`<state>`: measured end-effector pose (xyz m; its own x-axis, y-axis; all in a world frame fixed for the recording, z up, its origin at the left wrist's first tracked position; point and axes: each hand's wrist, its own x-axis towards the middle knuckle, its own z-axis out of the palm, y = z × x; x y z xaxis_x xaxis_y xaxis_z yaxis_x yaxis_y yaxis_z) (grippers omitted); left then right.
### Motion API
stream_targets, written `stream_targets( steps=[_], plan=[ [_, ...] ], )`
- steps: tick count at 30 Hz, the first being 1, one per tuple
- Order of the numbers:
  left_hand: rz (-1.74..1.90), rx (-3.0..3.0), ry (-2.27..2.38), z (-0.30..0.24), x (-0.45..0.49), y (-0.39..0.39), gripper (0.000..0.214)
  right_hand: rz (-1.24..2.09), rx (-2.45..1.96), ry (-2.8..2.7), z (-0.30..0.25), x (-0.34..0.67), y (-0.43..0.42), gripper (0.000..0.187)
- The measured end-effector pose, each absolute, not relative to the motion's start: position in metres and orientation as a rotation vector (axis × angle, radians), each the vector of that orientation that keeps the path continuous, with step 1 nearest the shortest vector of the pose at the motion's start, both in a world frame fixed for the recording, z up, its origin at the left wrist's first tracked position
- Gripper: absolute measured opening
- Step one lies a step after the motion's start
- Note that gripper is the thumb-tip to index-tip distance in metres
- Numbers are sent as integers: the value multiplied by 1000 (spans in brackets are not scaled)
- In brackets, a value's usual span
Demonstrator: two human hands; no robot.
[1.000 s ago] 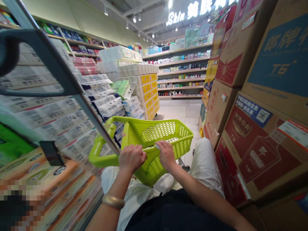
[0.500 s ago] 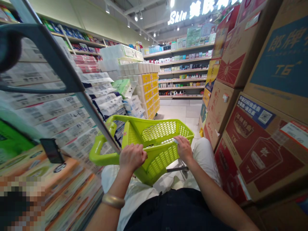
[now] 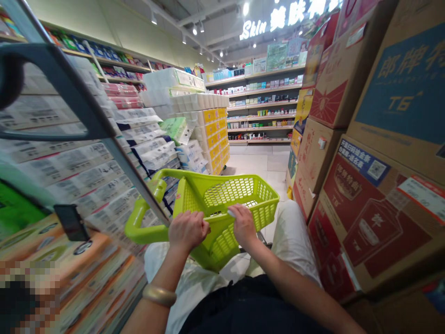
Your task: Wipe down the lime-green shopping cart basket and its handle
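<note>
A lime-green shopping basket cart with mesh walls stands in front of my knees, its rounded green handle toward the left. My left hand is closed around the cart's near rim, close to the foot of a slanting metal pole. A dark grey grip sits higher on that pole. Over the near side wall, my right hand has its fingers curled, with a small white thing between them. Whether that hand also touches the rim I cannot tell. No goods show inside the basket.
Stacked cartons rise close on my right. To the left are piled tissue packs, orange-topped boxes and a black phone-like device. Pale floor tiles lead to shelves of small goods.
My right hand has moved left along the cart's near side, toward my left hand. My left hand keeps its hold. The view has shifted slightly.
</note>
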<state>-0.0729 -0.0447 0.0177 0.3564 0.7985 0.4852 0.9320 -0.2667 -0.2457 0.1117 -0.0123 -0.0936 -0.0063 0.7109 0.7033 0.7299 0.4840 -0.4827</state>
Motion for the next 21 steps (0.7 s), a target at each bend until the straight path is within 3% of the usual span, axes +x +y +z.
stream_targets(
  steps=[8,21],
  plan=[
    [-329,-2148,-1476,18,-73,-46,24,-94,-1152,-1868,-88,123,-15,46],
    [-271,-2115,-1445,17,-70,-45,26,-225,-1390,-1591,-113,176,4,45]
  ],
)
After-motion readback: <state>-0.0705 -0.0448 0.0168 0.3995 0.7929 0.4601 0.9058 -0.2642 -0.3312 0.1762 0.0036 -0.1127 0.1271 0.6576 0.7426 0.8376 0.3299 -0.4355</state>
